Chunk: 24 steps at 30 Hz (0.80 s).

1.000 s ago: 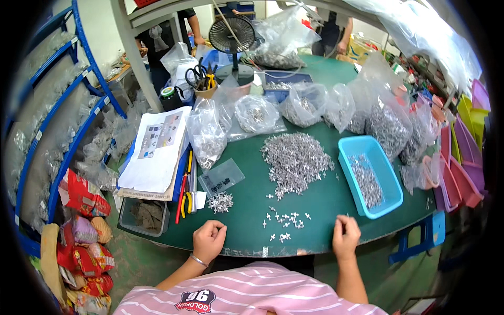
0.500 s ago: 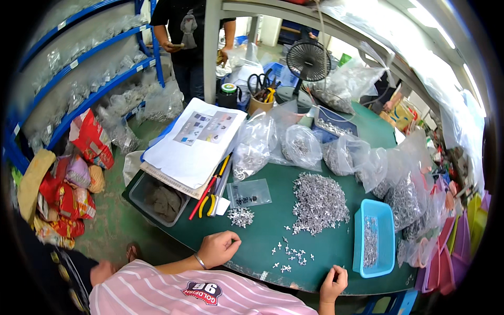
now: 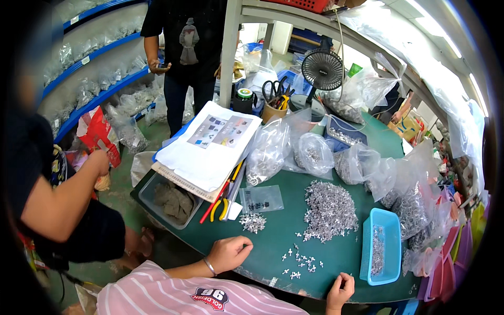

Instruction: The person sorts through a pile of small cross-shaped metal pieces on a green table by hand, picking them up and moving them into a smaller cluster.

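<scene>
Since half a second ago your view has swung left: a person in black by the post and another's arm at the left edge now show, and the table point(image 3: 273, 247) sits further right. Your left hand point(image 3: 228, 253) has stayed at the near edge, while your right hand point(image 3: 340, 290) has crept up over that edge.

Counted: one big pile point(image 3: 329, 210) of small metal parts mid-table, one small heap point(image 3: 253, 222) left of it, one loose scatter point(image 3: 299, 260) near the near edge, one blue tray point(image 3: 379, 253) at the right end, one flat empty bag point(image 3: 261, 199), one fan point(image 3: 321, 70) at the far edge (the filled bags overlap too much to count).

Your left hand rests on the table, fingers curled loosely together, clamped on nothing you can see. Your right hand has its fingers bent over the edge; whether they pinch a part cannot be told. The scatter lies between your hands, nearer the right, apart from both. The heap lies just beyond your left hand.
</scene>
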Available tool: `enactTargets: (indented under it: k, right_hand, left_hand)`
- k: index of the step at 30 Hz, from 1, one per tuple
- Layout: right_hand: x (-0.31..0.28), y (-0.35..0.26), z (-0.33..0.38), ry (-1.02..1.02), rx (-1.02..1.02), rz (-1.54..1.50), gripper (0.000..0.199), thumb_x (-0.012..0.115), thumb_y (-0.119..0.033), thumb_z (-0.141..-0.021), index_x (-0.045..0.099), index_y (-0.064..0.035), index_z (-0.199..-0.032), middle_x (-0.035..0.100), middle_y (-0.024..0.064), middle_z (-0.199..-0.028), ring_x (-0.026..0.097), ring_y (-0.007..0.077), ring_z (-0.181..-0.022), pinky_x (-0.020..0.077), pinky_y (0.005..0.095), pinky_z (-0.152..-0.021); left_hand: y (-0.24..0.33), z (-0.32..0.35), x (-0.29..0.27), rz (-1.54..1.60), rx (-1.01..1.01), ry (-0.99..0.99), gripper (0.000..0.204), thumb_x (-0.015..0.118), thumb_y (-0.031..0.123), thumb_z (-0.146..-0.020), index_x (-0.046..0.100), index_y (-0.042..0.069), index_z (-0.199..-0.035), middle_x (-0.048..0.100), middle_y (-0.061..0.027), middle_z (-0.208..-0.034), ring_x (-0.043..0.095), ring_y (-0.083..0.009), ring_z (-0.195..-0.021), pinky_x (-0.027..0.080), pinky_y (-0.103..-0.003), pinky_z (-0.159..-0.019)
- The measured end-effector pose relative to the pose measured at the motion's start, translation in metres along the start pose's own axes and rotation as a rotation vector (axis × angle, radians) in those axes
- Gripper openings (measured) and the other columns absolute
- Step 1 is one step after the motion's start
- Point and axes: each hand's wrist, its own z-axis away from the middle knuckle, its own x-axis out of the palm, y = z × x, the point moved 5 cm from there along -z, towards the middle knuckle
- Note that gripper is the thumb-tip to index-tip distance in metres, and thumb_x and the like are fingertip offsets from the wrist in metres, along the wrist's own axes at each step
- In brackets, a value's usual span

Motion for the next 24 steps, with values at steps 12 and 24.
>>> enactTargets:
  k: [12,24]
  right_hand:
    - [-0.0005,0.0137,0.0026,0.011,-0.016,-0.030,0.006,0.059,0.002,-0.090,0.063,0.0044,-0.093,0.057,0.0074,-0.084,0.052,0.0147,-0.070,0.0439,0.0265,-0.064]
    - [0.0006,0.0043,-0.0010,0.016,-0.028,-0.031,0.006,0.060,0.002,-0.090,0.064,0.0043,-0.093,0.057,0.0088,-0.083,0.054,0.0178,-0.068,0.0436,0.0280,-0.059]
  left_hand:
    - [0.0003,0.0026,-0.0002,-0.011,0.016,-0.011,0.008,0.072,0.015,-0.086,0.068,0.008,-0.088,0.055,-0.0045,-0.058,0.054,-0.0191,-0.049,0.042,-0.034,-0.047]
    - [0.0023,0.0014,0.0000,-0.018,0.031,0.011,0.008,0.073,0.013,-0.084,0.068,0.007,-0.087,0.054,-0.0042,-0.057,0.053,-0.0171,-0.048,0.041,-0.032,-0.047]
